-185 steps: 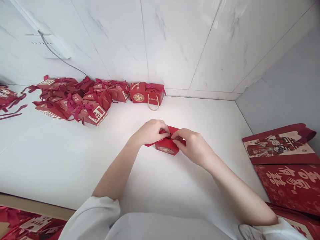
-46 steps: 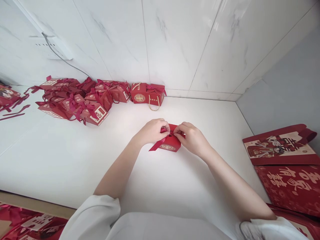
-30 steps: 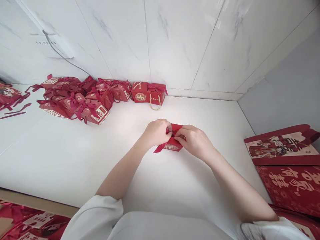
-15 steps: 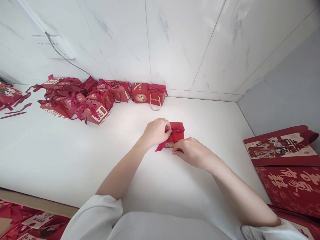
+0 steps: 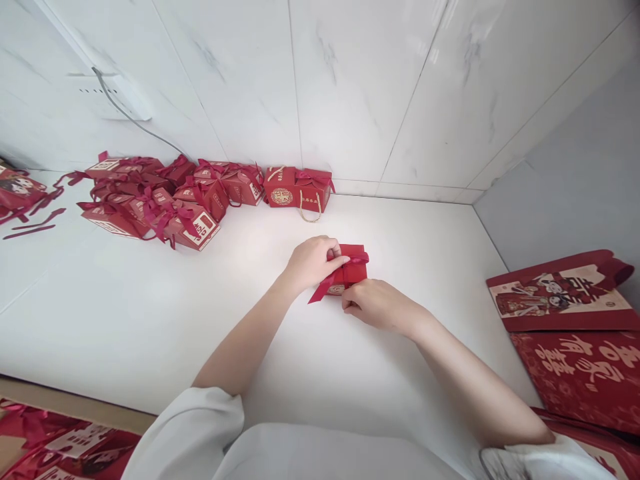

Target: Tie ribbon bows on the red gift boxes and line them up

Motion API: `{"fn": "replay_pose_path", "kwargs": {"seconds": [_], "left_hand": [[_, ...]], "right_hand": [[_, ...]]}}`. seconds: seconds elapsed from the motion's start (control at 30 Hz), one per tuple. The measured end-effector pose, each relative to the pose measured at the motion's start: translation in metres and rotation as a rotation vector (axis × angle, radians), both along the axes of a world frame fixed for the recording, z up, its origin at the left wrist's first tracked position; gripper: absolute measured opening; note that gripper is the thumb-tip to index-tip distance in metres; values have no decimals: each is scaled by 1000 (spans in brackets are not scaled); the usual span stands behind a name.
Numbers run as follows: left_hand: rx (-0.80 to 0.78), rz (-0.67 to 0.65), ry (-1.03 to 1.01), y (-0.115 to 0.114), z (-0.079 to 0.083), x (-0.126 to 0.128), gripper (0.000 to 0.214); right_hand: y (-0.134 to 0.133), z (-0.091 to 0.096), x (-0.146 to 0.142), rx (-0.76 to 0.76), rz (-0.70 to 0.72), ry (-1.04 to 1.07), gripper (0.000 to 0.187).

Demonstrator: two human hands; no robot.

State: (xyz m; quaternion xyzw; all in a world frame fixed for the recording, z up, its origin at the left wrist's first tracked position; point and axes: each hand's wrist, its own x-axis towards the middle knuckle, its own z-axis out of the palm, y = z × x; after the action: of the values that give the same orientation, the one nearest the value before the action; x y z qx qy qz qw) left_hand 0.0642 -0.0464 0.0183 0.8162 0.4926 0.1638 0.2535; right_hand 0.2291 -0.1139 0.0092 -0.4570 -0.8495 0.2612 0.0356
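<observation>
A small red gift box (image 5: 356, 272) with gold print on its front lies on the white counter in front of me. A dark-red ribbon (image 5: 358, 257) crosses its top, and one tail (image 5: 320, 291) hangs off the left front side. My left hand (image 5: 316, 261) is at the box's upper left, thumb and fingers pinched on the ribbon near its middle. At the front right corner, my right hand (image 5: 373, 301) has its fingers curled together against the box. What those fingers hold is hidden.
Several ribbon-tied red boxes (image 5: 150, 200) are heaped at the back left. Another box with a gold cord handle (image 5: 300, 189) stands by the tiled wall. Loose ribbon strips (image 5: 37, 223) lie far left. Red printed bags (image 5: 570, 293) lie at right. An open carton (image 5: 75, 403) sits lower left.
My left thumb has shifted slightly right across the ribbon. My right hand has moved a little left and up along the box's front corner. The box stays nearly in place.
</observation>
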Motion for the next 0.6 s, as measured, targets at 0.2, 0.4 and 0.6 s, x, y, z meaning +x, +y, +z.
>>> {"fn": "replay_pose_path", "kwargs": {"seconds": [0.2, 0.4, 0.6], "left_hand": [[-68, -80, 10, 0, 4, -2, 29], [-327, -216, -168, 3, 28, -28, 51], [-350, -104, -196, 15, 25, -46, 38]], "right_hand": [[0, 10, 15, -286, 12, 139, 18], [10, 30, 46, -477, -32, 515, 28], [29, 7, 60, 106, -240, 483, 82]]}}
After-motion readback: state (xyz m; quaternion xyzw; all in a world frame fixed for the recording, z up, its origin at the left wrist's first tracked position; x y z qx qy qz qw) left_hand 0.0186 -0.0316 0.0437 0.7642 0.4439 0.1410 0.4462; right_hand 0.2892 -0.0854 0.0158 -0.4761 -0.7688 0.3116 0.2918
